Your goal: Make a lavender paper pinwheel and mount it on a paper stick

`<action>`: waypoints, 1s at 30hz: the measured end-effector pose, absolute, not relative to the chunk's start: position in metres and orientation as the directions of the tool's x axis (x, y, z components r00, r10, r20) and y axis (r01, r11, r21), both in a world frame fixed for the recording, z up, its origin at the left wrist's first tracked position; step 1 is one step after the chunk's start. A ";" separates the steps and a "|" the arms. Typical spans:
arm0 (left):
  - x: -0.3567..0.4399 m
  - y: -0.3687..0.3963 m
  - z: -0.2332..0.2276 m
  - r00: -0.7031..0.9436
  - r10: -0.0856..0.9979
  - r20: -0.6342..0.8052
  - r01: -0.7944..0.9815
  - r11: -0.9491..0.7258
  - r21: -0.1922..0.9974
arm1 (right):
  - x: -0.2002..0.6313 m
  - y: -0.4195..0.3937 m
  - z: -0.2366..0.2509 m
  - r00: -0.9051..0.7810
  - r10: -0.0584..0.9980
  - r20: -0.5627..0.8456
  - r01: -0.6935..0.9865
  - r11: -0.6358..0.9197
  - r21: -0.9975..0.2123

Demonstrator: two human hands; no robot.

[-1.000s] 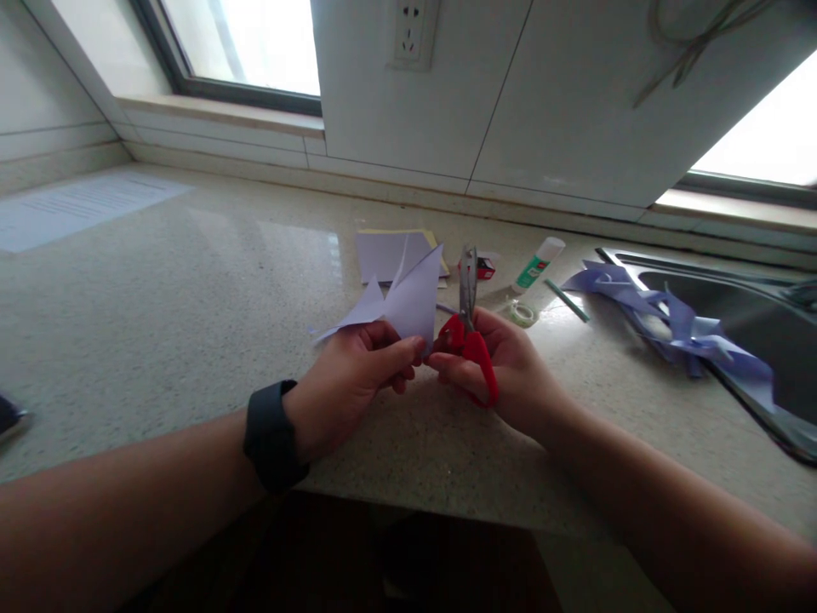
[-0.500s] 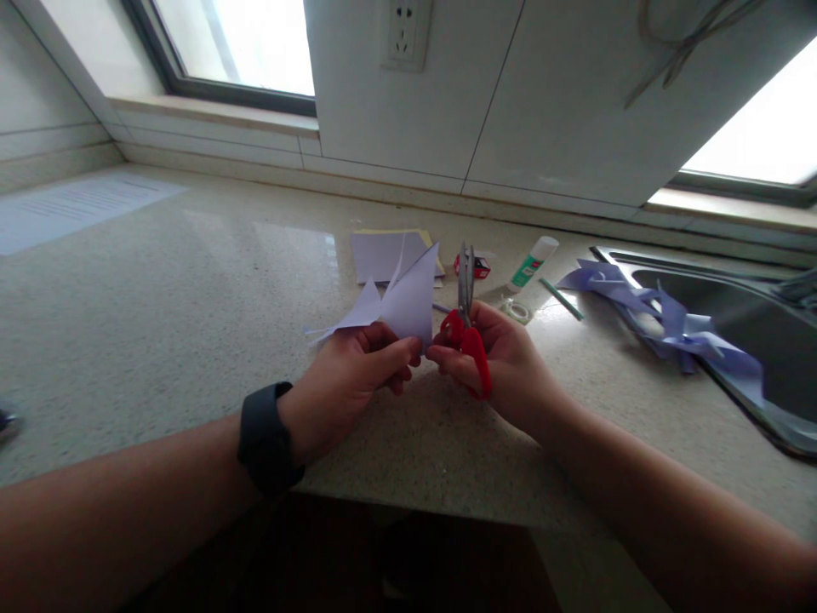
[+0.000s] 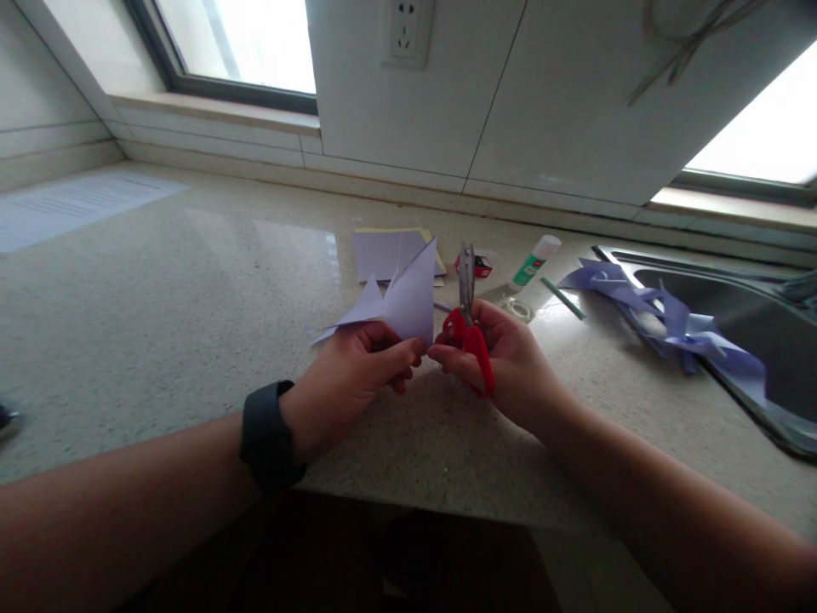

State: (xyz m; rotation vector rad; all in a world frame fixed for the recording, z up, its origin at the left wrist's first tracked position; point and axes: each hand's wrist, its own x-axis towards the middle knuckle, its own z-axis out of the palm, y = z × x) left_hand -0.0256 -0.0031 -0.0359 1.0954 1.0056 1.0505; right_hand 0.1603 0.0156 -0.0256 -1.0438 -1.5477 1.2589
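Note:
A pale purple sheet of paper [image 3: 412, 294], cut into pointed flaps, is pinched at its lower corner by my left hand [image 3: 367, 366]. Its flaps stand up and fan out to the left over that hand. Red-handled scissors [image 3: 476, 349] rest in my right hand [image 3: 511, 366], blades closed and pointing away from me. The thumb and a fingertip of the right hand meet close to the paper's lower right corner; whether they touch it I cannot tell.
Behind the hands lie stacked paper sheets [image 3: 383, 251], a small red box [image 3: 483, 266], a glue stick [image 3: 534, 262], a tape roll [image 3: 517, 308] and a green stick [image 3: 563, 298]. Purple paper pinwheels [image 3: 677, 319] overlap the sink's edge [image 3: 715, 375] at right. A printed sheet [image 3: 82, 204] lies far left.
Almost nothing differs. The paper's upright flap tips slightly left, and the view has shifted a little; both hands keep their holds.

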 end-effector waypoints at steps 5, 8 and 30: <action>-0.026 -0.003 -0.038 0.174 0.979 -0.102 -0.162 0.131 0.978 | 0.166 0.012 -0.020 -0.348 0.937 0.020 0.096 0.057 -0.994; -0.025 -0.003 -0.038 0.141 0.985 -0.103 -0.218 0.132 0.967 | 0.182 0.010 -0.017 -0.428 0.899 -0.091 0.169 -0.019 -0.985; -0.028 -0.005 -0.037 0.073 0.984 -0.160 -0.324 0.175 0.930 | 0.222 0.015 -0.011 -0.596 0.640 -0.485 0.555 -0.107 -0.825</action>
